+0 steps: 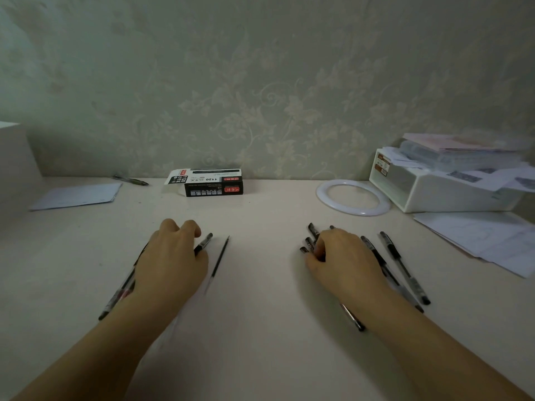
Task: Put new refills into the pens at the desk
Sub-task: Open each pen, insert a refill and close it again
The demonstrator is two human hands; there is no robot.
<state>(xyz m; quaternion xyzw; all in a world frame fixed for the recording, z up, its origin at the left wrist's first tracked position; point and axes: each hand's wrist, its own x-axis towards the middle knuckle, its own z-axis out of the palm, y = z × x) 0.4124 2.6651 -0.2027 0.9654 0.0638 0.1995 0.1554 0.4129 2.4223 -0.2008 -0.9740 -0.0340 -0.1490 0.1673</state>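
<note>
Black refill [220,257] lies bare on the pale bench [260,328], just right of the left hand [170,256], its long axis slanting away toward the back edge. Left grip curls over a pen [204,243]. Right hand [344,260], well apart, curls over a pen cluster [309,238]; whether it clamps any, I cannot tell.

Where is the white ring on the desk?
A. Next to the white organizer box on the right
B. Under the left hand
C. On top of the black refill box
A: the white ring lies flat on the desk just left of the white organizer box, far from both hands.
</note>
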